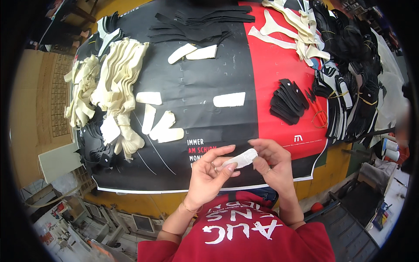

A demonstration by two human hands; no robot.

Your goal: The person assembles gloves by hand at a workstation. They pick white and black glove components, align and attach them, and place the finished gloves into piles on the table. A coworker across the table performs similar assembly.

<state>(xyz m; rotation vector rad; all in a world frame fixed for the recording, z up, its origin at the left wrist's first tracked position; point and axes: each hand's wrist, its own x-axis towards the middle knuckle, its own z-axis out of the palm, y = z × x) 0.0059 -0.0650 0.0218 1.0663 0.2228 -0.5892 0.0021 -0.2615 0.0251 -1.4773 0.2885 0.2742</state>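
a yellow worktop spans the view, mostly covered by a printed black-and-red sheet that overhangs toward the person. dark bundles crowd its right side, some bound with bands. toward the left stands a wavy cream stack, and along the far edge lie overlapping black strips. a small black pile sits on the red part, with orange-handled snips just beside it. several loose pale pieces rest on the black part; one lies alone, straight beyond the hands.

the smallest matter is the white piece, held up between both hands in front of the person's red shirt, above the near edge of the sheet. its long axis slants from lower left to upper right, so it runs from one hand to the other, and neither is clearly nearer. the left grip pinches the lower left end, thumb on top and fingers beneath; the right grip appears to pinch the upper right end between thumb and fingers.

the underside of the piece is hidden, and fingers cover both its ends. whether it is one layer or several is hard to make out. the outer bundles blur toward the dark rim.
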